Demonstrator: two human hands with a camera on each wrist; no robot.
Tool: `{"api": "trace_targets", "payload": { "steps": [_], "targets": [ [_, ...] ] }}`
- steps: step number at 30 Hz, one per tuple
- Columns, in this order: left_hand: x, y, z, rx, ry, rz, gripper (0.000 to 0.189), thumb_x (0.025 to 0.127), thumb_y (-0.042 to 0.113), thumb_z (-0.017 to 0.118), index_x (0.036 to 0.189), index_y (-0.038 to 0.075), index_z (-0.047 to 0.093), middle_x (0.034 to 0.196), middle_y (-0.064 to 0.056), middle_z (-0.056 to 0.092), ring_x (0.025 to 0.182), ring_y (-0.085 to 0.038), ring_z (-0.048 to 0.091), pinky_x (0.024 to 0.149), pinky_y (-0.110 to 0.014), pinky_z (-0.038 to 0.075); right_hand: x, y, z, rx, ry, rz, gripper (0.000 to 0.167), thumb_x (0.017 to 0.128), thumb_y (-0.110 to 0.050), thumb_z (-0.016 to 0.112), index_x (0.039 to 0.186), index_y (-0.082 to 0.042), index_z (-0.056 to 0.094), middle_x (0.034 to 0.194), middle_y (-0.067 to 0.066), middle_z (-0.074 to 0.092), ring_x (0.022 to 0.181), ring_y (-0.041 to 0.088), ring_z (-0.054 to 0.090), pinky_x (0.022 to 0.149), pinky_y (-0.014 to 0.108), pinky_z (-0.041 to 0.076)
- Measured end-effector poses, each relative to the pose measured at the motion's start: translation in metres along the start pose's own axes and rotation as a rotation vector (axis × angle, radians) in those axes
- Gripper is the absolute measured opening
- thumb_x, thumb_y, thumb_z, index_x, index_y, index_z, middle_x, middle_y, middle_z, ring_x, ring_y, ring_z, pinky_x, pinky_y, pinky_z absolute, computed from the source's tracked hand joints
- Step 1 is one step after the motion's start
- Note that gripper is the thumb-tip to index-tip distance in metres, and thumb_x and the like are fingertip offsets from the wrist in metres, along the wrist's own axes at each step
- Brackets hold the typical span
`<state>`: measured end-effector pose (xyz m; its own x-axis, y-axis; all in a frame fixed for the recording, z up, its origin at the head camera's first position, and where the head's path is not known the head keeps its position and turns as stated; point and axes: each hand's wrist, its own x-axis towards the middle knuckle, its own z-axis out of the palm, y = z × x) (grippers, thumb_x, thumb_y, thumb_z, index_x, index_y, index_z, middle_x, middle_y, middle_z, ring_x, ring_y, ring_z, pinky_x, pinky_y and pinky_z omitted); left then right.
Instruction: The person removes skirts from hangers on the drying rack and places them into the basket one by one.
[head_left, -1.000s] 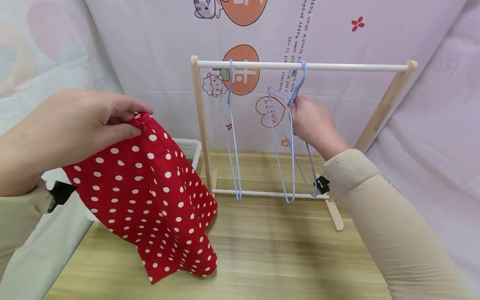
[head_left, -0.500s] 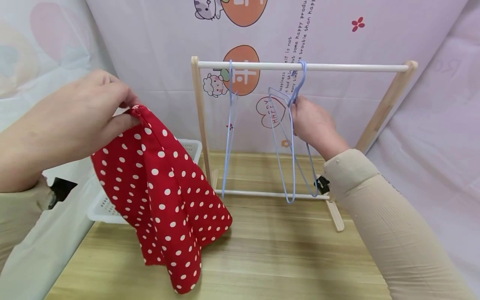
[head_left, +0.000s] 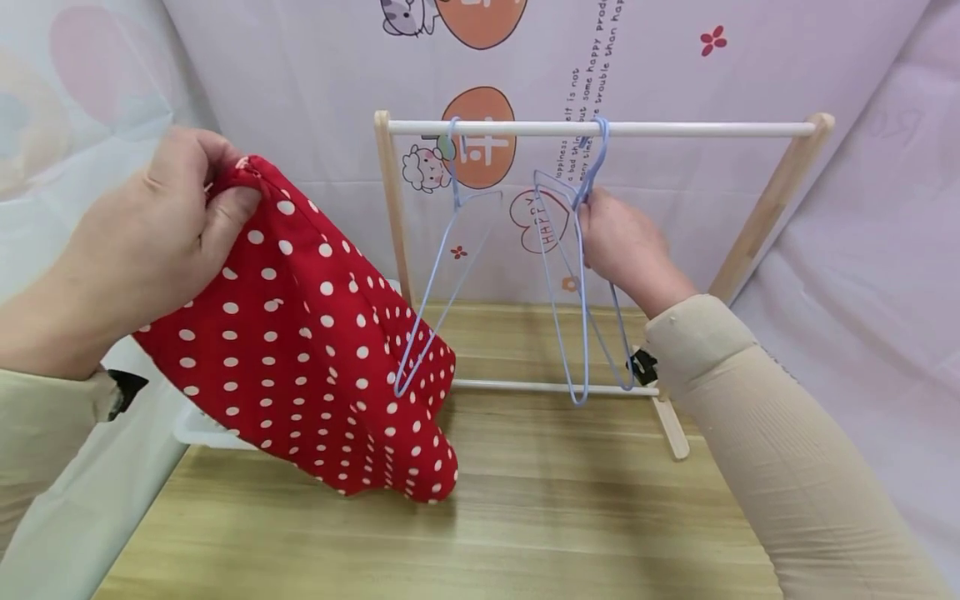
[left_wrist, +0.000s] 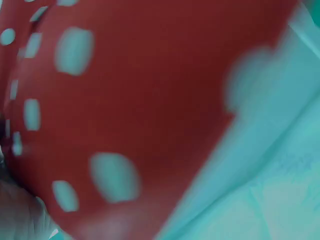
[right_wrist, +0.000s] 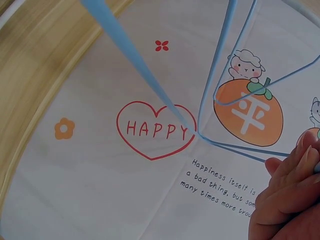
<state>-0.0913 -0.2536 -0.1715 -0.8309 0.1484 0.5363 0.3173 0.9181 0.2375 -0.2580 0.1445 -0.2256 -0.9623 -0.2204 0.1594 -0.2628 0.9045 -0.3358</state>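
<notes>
My left hand (head_left: 150, 242) pinches the upper edge of a red garment with white dots (head_left: 322, 367), which hangs down over the table; its exact kind cannot be told. In the left wrist view the red garment (left_wrist: 160, 105) fills most of the picture, blurred. At the rack, my right hand (head_left: 626, 246) grips blue hangers (head_left: 598, 162), apparently two, just below their hooks, which sit over the rail. Curled fingers of the right hand (right_wrist: 290, 195) show in the right wrist view. Another blue hanger (head_left: 454, 171) dangles from the rail's left, its lower end in front of the garment.
The rack's white rail (head_left: 697, 129) spans two wooden legs (head_left: 776, 208) on a wood-grain table (head_left: 540, 517). Behind the garment, part of a white basket (head_left: 210, 432) shows. A printed white cloth (head_left: 315, 75) forms the backdrop.
My left hand has risen and shifted left, swinging the garment and spreading it wider. The left hanger has turned, its bottom swinging left. The right hand keeps its place.
</notes>
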Motion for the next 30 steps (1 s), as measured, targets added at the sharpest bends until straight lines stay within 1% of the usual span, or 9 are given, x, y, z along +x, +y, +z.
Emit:
{"api": "trace_targets", "payload": {
  "steps": [3, 5, 7, 9, 14, 18, 20, 25, 30],
  "targets": [
    [0.002, 0.0, 0.001, 0.066, 0.078, 0.087, 0.038, 0.107, 0.017, 0.055, 0.135, -0.002, 0.039, 0.104, -0.022, 0.063, 0.085, -0.041, 0.062, 0.072, -0.029, 0.04, 0.0, 0.0, 0.0, 0.007, -0.004, 0.004, 0.053, 0.113, -0.034, 0.02, 0.147, -0.003, 0.045, 0.107, 0.018, 0.072, 0.084, 0.031, 0.067, 0.064, 0.041, 0.047],
    [0.006, -0.001, -0.001, 0.097, 0.07, 0.125, 0.04, 0.106, 0.015, 0.058, 0.137, -0.004, 0.04, 0.108, -0.025, 0.063, 0.085, -0.043, 0.063, 0.075, -0.038, 0.051, 0.0, 0.0, 0.001, 0.01, -0.003, 0.007, 0.052, 0.113, -0.034, 0.02, 0.147, -0.003, 0.045, 0.107, 0.018, 0.072, 0.084, 0.031, 0.067, 0.064, 0.041, 0.047],
    [0.013, -0.002, -0.004, 0.127, 0.02, 0.115, 0.046, 0.104, 0.017, 0.063, 0.138, -0.004, 0.043, 0.111, -0.027, 0.063, 0.086, -0.044, 0.065, 0.078, -0.053, 0.058, 0.001, 0.0, 0.001, 0.014, -0.002, 0.009, 0.052, 0.113, -0.034, 0.02, 0.146, -0.002, 0.045, 0.107, 0.018, 0.072, 0.085, 0.031, 0.068, 0.064, 0.042, 0.047],
    [0.021, -0.004, -0.008, 0.158, -0.062, 0.066, 0.053, 0.101, 0.025, 0.069, 0.139, -0.004, 0.047, 0.112, -0.028, 0.064, 0.086, -0.043, 0.067, 0.075, -0.064, 0.059, 0.001, 0.001, 0.001, 0.016, -0.001, 0.008, 0.052, 0.113, -0.033, 0.02, 0.147, -0.002, 0.044, 0.108, 0.019, 0.072, 0.086, 0.031, 0.069, 0.065, 0.042, 0.047],
    [0.034, -0.014, -0.014, 0.254, -0.218, -0.026, 0.06, 0.09, 0.043, 0.079, 0.122, -0.004, 0.061, 0.095, -0.026, 0.071, 0.069, -0.034, 0.067, 0.058, -0.052, 0.061, 0.002, 0.002, 0.002, 0.028, -0.002, 0.007, 0.054, 0.113, -0.035, 0.019, 0.149, -0.002, 0.043, 0.111, 0.02, 0.071, 0.087, 0.032, 0.068, 0.065, 0.041, 0.048],
    [0.037, -0.024, -0.017, 0.249, -0.289, -0.103, 0.066, 0.084, 0.047, 0.084, 0.12, -0.003, 0.062, 0.092, -0.025, 0.071, 0.063, -0.027, 0.067, 0.055, -0.05, 0.061, 0.002, 0.003, 0.002, 0.031, -0.001, 0.006, 0.054, 0.113, -0.035, 0.019, 0.149, -0.002, 0.043, 0.112, 0.02, 0.071, 0.087, 0.032, 0.068, 0.065, 0.041, 0.048],
    [0.037, -0.03, -0.021, 0.212, -0.299, -0.167, 0.07, 0.084, 0.046, 0.084, 0.126, -0.004, 0.059, 0.096, -0.029, 0.07, 0.062, -0.026, 0.067, 0.053, -0.05, 0.061, 0.002, 0.003, 0.002, 0.028, 0.001, 0.005, 0.054, 0.113, -0.034, 0.019, 0.147, -0.001, 0.044, 0.112, 0.02, 0.071, 0.087, 0.032, 0.068, 0.065, 0.042, 0.048],
    [0.042, -0.049, -0.034, 0.089, -0.224, -0.284, 0.069, 0.093, 0.041, 0.077, 0.137, -0.007, 0.053, 0.098, -0.036, 0.068, 0.054, -0.022, 0.065, 0.044, -0.043, 0.058, 0.002, 0.003, 0.002, 0.026, 0.001, 0.001, 0.055, 0.113, -0.035, 0.019, 0.146, 0.0, 0.045, 0.112, 0.021, 0.071, 0.088, 0.033, 0.068, 0.066, 0.042, 0.048],
    [0.05, -0.078, -0.049, -0.085, -0.093, -0.412, 0.068, 0.096, 0.042, 0.073, 0.145, 0.002, 0.049, 0.075, 0.015, 0.066, 0.049, -0.001, 0.06, 0.039, -0.023, 0.051, 0.003, 0.004, 0.002, 0.027, 0.002, 0.0, 0.054, 0.113, -0.035, 0.02, 0.146, 0.0, 0.045, 0.11, 0.02, 0.072, 0.088, 0.033, 0.069, 0.066, 0.042, 0.047]
  ]
}}
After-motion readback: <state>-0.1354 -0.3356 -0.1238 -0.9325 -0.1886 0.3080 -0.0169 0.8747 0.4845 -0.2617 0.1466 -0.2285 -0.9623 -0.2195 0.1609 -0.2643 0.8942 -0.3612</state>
